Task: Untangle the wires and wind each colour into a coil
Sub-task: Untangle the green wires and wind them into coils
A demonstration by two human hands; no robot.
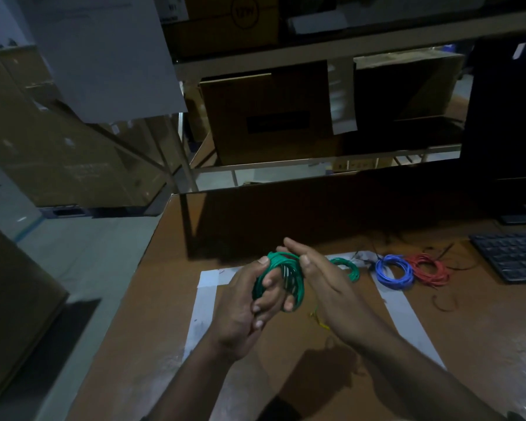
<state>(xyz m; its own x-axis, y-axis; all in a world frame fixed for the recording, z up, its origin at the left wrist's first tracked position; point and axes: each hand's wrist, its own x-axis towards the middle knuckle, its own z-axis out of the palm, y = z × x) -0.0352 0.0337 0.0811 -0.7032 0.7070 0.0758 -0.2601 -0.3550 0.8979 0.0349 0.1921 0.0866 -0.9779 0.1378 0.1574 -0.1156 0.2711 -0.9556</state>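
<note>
brown tabletop (152,338), white tape outline (199,311), dim storeroom, cardboard boxes (264,117) on shelving behind. keyboard (513,256) at right. four coils counted: green coil (281,276) held above tabletop, left hand (243,305) fingers (271,282) threaded through loops, right hand (322,281) fingers closed on top; second green coil (348,267), blue coil (394,270), red coil (430,268) lying in row.

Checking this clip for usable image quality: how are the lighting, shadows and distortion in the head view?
Head view: dim overall, upper shelves nearly black; hands cast a hard shadow on the table below them; wide-angle lens bends the shelf edges; left hand and right hand are slightly soft, yet the green coil, blue coil and red coil stay distinguishable by colour.
</note>
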